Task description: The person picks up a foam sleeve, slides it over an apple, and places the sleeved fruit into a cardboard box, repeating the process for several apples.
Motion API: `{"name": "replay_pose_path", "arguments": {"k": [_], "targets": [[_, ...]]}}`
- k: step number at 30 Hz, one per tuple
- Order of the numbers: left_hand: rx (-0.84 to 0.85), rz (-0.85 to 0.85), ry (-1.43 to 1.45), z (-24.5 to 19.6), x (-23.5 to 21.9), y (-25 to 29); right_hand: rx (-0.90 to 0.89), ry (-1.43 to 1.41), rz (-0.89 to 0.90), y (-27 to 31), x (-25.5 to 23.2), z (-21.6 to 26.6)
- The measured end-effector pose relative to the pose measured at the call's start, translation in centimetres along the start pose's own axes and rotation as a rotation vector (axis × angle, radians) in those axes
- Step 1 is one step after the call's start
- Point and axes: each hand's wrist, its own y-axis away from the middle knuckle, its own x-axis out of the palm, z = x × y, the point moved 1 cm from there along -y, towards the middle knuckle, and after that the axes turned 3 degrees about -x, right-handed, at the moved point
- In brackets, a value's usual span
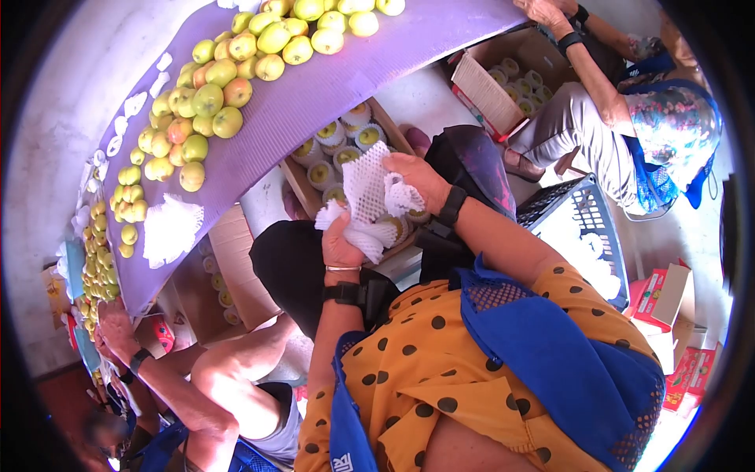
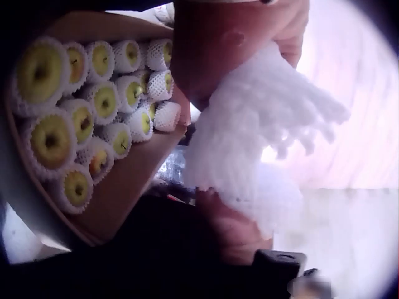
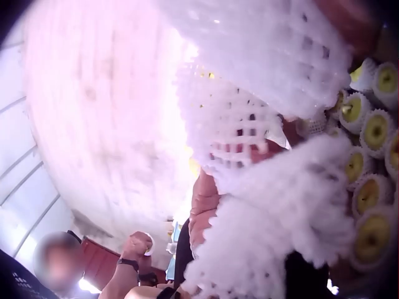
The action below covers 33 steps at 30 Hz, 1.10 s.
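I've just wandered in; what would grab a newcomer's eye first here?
First, the long heap of yellow-green apples on the purple surface, upper left in the head view. Next, mid-picture, the white foam nets held in the person's left hand and right hand, above an open box of net-wrapped apples.

My one left hand [image 1: 342, 245], my one right hand [image 1: 421, 181], at least two white foam nets [image 1: 365, 187], two black bands [image 1: 344, 293] on my wrists, one purple bench [image 1: 291, 102], dozens of loose apples [image 1: 208, 101], three cardboard boxes [image 1: 394, 130] with wrapped apples [image 1: 320, 174], one crate [image 1: 602, 206], at least two other people [image 1: 664, 122]
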Motion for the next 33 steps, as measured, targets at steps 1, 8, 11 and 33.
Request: {"name": "replay_pose_path", "arguments": {"k": [1,8,11,33], "targets": [[0.062,-0.137,-0.187,-0.2,-1.5,-0.7,-0.002,0.001,0.002,-0.1,0.2,0.4],[0.275,-0.052,-0.653,-0.8,-0.2,0.0,-0.332,0.936,-0.158,-0.6,-1.2,0.1],[0.130,-0.018,-0.776,-0.2,-0.3,0.4,-0.433,1.282,-0.081,-0.4,-0.8,-0.3],[0.098,-0.017,-0.361,1.2,0.7,-0.3,-0.212,1.449,0.284,0.4,0.4,-2.5]]}}
